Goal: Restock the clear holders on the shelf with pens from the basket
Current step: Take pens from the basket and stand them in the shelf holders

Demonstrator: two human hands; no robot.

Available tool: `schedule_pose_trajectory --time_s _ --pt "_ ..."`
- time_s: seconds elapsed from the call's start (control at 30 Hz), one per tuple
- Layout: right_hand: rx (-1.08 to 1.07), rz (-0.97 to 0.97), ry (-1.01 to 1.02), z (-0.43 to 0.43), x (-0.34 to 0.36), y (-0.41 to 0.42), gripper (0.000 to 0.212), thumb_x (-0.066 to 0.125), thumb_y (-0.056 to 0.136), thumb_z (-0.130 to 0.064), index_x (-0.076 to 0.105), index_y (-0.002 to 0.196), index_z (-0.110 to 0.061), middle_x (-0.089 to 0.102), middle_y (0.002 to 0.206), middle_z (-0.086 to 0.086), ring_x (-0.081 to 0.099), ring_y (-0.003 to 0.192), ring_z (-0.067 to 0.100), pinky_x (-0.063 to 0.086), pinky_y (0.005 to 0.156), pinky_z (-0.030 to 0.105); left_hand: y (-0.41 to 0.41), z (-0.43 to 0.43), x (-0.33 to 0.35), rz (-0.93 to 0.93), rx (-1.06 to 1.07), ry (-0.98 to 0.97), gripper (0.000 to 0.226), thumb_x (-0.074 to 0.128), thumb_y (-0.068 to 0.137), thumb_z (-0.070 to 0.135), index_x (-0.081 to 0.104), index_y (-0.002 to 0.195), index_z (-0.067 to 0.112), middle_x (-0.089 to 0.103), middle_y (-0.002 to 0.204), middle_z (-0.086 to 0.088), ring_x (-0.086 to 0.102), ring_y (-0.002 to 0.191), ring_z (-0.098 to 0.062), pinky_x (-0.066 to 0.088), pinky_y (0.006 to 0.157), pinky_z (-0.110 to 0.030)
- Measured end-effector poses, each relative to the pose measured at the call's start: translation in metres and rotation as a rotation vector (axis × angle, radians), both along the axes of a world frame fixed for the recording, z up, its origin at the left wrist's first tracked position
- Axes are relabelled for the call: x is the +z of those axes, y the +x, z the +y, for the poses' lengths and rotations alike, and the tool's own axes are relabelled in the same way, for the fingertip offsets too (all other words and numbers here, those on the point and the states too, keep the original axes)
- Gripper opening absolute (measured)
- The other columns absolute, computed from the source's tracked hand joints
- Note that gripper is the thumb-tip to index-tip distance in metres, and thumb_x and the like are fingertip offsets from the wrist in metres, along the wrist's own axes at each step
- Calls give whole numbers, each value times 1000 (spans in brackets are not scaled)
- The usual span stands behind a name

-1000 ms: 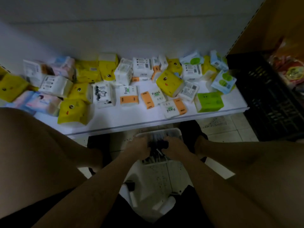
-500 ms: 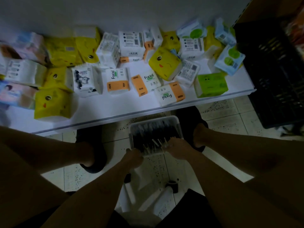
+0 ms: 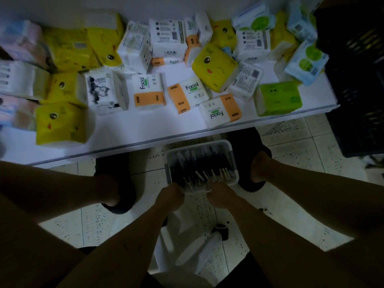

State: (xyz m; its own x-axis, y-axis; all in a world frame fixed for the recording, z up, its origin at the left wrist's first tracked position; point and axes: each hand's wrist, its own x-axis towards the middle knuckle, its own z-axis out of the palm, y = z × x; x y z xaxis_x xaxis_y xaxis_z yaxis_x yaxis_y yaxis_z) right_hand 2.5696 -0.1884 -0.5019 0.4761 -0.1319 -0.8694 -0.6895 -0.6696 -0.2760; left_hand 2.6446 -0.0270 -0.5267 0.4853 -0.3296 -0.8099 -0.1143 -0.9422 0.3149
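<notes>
Now drawn back to the near rim of one clear rectangular plastic basket [image 3: 233, 156] and gripping it: left hand [image 3: 169, 197], right hand [image 3: 221, 196]. Inside, dark slim pens [image 3: 199, 162], uncountable.

Setting recorded as a small shop, dimly lit. A low white shelf [image 3: 128, 132] is crowded with sealed tissue packs of several brands: yellow face-printed packs [image 3: 214, 69], white-and-orange packs marked "Facial" [image 3: 149, 91], a green pack [image 3: 278, 98]. A black plastic lattice crate [image 3: 357, 90] and a clear plastic basket of pens [image 3: 233, 163] are seen on the speckled tiled floor [image 3: 301, 146].
</notes>
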Motion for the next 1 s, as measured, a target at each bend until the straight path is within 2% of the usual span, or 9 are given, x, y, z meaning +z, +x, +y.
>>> schedule_pose_trajectory --time_s 0.07,0.17,0.23,0.37,0.43,0.5,0.7,0.87,1.0 --pt "15 -2 -22 -1 -6 1 39 44 98 -11 48 135 -3 51 135 19 51 123 32 41 100 36 2 0 4 -15 124 -41 20 46 99 21 57 110 8 60 89 -5 57 70 -15 41 53 -21" --pt "40 45 87 -4 -10 6 41 38 101 -8 41 142 -2 40 148 16 43 131 28 37 104 28 8 -1 12 2 282 -141 12 51 96 13 60 103 9 63 85 -7 65 72 -20 55 63 -29" --pt "66 75 102 -6 -10 7 42 36 103 -8 38 143 1 36 150 17 40 134 29 35 105 30 12 -3 19 24 355 -199 10 53 95 10 62 98 11 64 80 -6 64 66 -17 52 56 -23" --pt "30 0 71 -3 -9 8 28 47 98 -18 64 108 2 63 110 18 61 102 31 44 68 28 15 -7 30 20 422 -252 7 56 94 17 61 90 15 69 82 -11 66 69 -19 50 60 -25" --pt "17 -48 46 -2 -6 9 26 54 95 -23 59 76 -7 57 76 8 59 75 23 34 52 24 15 -7 35 19 431 -246 13 57 94 24 61 88 14 71 79 -11 66 65 -17 49 57 -23" --pt "-67 -113 25 -2 0 12 29 60 91 -26 51 67 -13 46 62 1 47 57 13 30 47 23 14 -6 40 26 430 -243 17 57 95 28 61 88 13 71 76 -10 64 60 -14 47 54 -21" --pt "-228 -209 33 -3 28 21 33 67 85 -14 45 60 -17 45 59 3 47 60 17 37 58 25 15 -5 58 3 447 -232 23 60 92 23 65 74 9 70 66 -11 64 53 -15 45 48 -19" --pt "-317 -246 -30 1 54 22 28 57 92 -18 46 68 -8 44 61 7 48 62 23 40 60 31 12 -3 79 -22 467 -272 25 65 90 28 64 69 14 70 64 -5 64 52 -12 47 48 -20" --pt "-397 -230 -60 6 72 22 36 53 91 -11 38 59 -13 41 60 5 43 57 19 42 64 31 8 2 94 -7 587 -367 18 62 94 23 64 85 8 68 61 -2 64 48 -10 47 44 -19"
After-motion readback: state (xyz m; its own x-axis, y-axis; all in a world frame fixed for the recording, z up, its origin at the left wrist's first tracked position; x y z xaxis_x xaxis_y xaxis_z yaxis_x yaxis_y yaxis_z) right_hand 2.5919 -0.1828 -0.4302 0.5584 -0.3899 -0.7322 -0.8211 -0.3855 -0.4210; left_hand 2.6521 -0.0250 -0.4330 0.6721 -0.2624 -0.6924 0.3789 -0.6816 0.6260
